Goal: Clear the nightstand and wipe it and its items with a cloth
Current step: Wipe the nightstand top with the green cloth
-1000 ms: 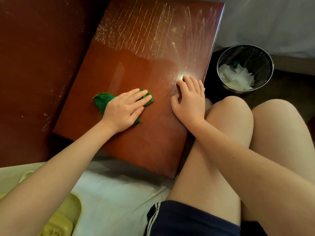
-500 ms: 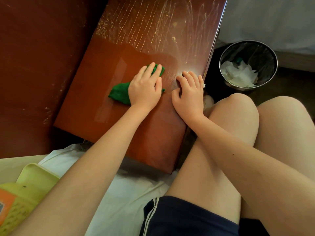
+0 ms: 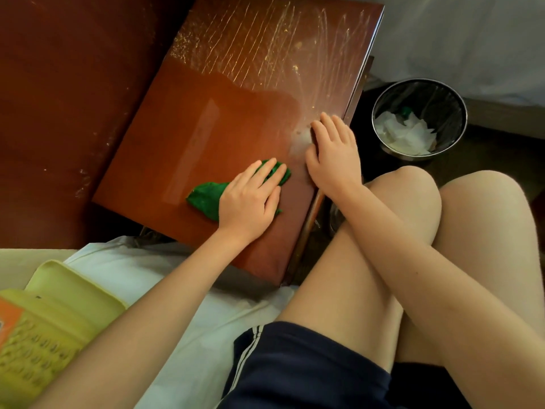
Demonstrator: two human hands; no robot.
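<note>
Left hand [image 3: 250, 199] presses green cloth [image 3: 205, 199] on nightstand [image 3: 206, 113]; orange label [image 3: 8, 320] unreadable

Nothing legible — no text, label or number.

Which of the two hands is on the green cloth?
The left hand, fingers flat on the green cloth. The right hand lies on the bare nightstand top by its edge, touching no cloth.
</note>
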